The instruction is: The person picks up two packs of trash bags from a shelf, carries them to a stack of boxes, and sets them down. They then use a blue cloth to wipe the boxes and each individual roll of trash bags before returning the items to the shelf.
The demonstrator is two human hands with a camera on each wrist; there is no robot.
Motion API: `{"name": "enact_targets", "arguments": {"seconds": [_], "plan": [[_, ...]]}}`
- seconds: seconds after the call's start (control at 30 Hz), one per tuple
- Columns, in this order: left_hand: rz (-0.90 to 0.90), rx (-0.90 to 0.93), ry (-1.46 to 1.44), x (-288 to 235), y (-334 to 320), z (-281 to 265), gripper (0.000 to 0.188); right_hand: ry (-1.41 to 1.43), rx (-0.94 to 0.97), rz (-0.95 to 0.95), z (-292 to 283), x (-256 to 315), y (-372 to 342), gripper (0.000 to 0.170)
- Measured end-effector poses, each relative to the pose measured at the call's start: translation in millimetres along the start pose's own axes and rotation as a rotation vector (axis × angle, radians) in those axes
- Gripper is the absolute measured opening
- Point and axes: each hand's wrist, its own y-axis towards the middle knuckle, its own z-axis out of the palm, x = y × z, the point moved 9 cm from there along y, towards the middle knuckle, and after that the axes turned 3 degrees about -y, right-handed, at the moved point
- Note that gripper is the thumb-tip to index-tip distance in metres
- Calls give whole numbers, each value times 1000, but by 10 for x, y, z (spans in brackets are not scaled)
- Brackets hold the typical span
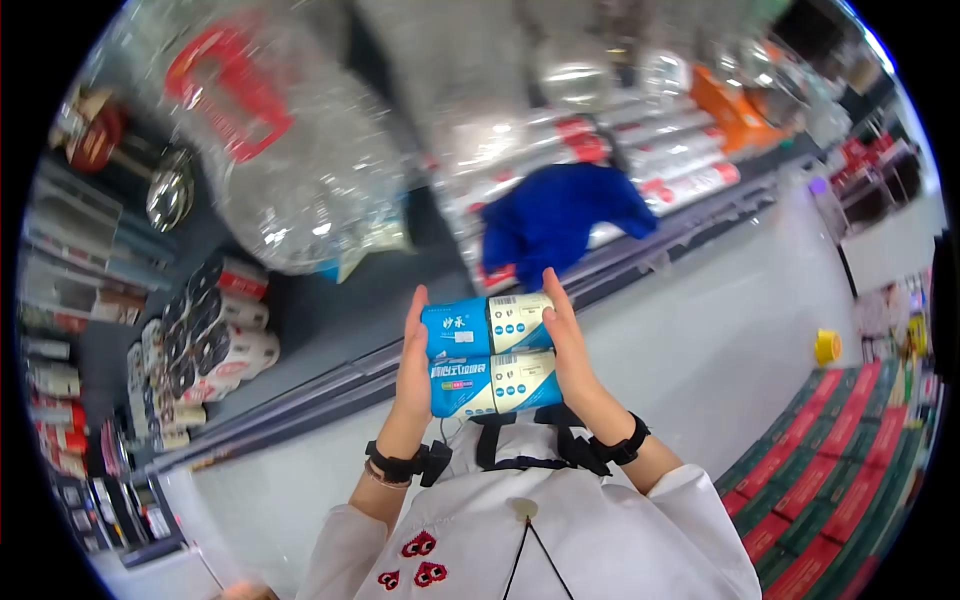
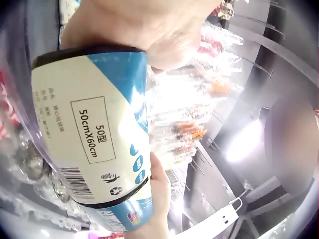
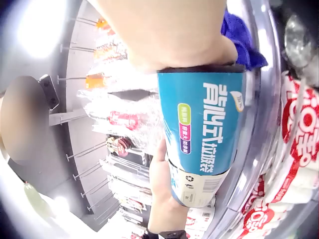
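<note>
Both hands press the ends of a bundle of blue and cream rolls [image 1: 460, 330], stacked in two rows. The left hand [image 1: 413, 375] lies flat along the left end, and the right hand [image 1: 575, 355] along the right end, its straight fingers pointing up. In the left wrist view the left hand [image 2: 139, 30] covers the top end of a printed roll [image 2: 99, 119]. The right wrist view has the right hand [image 3: 174, 35] against the blue end of a roll [image 3: 194, 119]. Both palms' contact surfaces are hidden.
A blue cloth [image 1: 565, 215] lies on wrapped white and red packs at the shelf edge, beyond the rolls. Clear plastic packaging [image 1: 300, 180] is at upper left, dark-and-white packs [image 1: 225, 340] at left. Red and green boxes [image 1: 825, 450] stand at lower right, near a yellow item [image 1: 827, 347].
</note>
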Motion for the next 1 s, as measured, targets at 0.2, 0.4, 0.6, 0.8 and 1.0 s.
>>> {"name": "enact_targets", "arguments": {"seconds": [0.2,0.4,0.6,0.8,1.0], "plan": [[-240,234,130,943,-135,1439,65,-68,-316,36,-1561,443,-993,73],[-434,527,292,1710,-633,2882,71,79,-672,58,-2814,461,-2154,69],[-606,774,403,2327,-917,4043,74,152,-1003,-17,-3675,465,-2957,62],[-631,974,524,2946,-1064,4847,71,221,-1214,-14,-4298,385,-3428,61],[-775,986,505,3606,-777,5582,70,277,-1272,10,-5165,336,-3253,65]]}}
